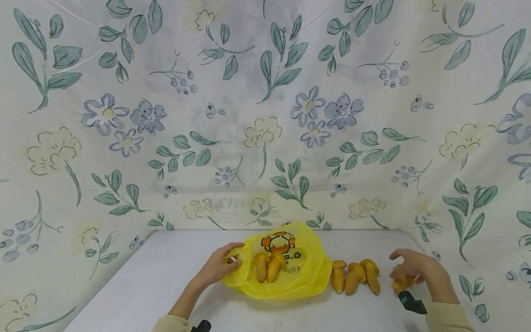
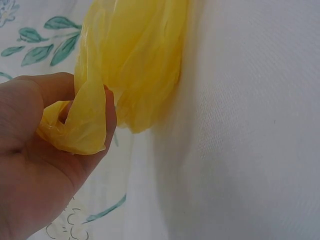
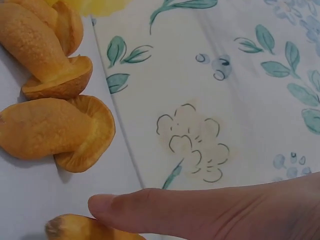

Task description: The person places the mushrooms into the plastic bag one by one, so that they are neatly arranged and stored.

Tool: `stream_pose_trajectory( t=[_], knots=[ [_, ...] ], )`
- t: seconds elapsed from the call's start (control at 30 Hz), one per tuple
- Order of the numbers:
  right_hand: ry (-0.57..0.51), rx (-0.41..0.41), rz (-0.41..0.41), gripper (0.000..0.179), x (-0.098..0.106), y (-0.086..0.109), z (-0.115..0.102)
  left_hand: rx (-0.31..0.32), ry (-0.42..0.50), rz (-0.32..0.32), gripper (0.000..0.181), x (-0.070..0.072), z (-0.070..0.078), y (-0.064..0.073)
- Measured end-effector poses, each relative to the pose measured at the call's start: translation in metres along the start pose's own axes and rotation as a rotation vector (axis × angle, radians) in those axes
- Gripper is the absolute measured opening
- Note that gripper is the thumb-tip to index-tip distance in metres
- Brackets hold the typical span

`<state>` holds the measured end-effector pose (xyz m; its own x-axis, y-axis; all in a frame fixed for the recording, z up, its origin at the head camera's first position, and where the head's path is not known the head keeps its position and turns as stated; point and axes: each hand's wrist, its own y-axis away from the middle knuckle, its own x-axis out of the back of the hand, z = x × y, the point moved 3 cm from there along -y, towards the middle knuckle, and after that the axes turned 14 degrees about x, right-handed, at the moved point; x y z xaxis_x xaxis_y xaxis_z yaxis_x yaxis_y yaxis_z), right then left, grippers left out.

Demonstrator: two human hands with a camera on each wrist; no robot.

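A thin yellow plastic bag [image 1: 304,281] with a cartoon print spreads across the table. Two brown-yellow mushrooms [image 1: 274,268] lie within its outline. My left hand [image 1: 220,265] pinches the bag's left edge; in the left wrist view a fold of plastic [image 2: 87,120] sits between thumb and fingers. Three more mushrooms [image 1: 354,279] stand in a row just right of the bag. Farther right, my right hand [image 1: 419,267] has its fingers around a single mushroom [image 1: 400,283]. Only that mushroom's stem end [image 3: 75,227] shows in the right wrist view, beside a finger.
The table [image 1: 157,272] has a white cover. Behind it and at the sides hangs a cloth [image 1: 232,152] printed with leaves and flowers. A dark wrist camera [image 1: 410,302] is on the right wrist.
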<state>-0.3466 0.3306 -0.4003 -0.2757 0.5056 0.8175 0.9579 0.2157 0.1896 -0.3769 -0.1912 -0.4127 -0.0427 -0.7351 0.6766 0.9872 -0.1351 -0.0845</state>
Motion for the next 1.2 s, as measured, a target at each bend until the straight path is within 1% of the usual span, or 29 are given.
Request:
stream_pose_trajectory(
  t=[0.13,0.33,0.6,0.8,1.03,1.2],
  knots=[
    [0.014,-0.014,-0.007,0.063,-0.002,-0.001,0.0,0.006,0.0,0.0,0.046,0.0,0.0,0.0],
    [0.024,-0.008,-0.014,0.059,-0.003,0.0,-0.002,0.006,-0.007,0.005,0.045,0.0,0.0,0.0],
    [0.015,-0.041,-0.019,0.051,-0.005,0.0,-0.002,-0.001,-0.004,0.003,0.046,0.0,-0.001,-0.001],
    [0.016,-0.057,-0.031,0.048,-0.007,0.0,0.0,0.006,0.003,-0.007,0.046,0.0,-0.001,0.0],
    [-0.015,-0.061,-0.02,0.048,-0.009,0.003,-0.002,-0.016,0.0,-0.003,0.046,0.0,-0.002,-0.002],
    [-0.036,-0.06,-0.031,0.046,-0.011,0.004,-0.003,-0.025,0.0,-0.002,0.046,0.0,-0.002,-0.001]
  ],
)
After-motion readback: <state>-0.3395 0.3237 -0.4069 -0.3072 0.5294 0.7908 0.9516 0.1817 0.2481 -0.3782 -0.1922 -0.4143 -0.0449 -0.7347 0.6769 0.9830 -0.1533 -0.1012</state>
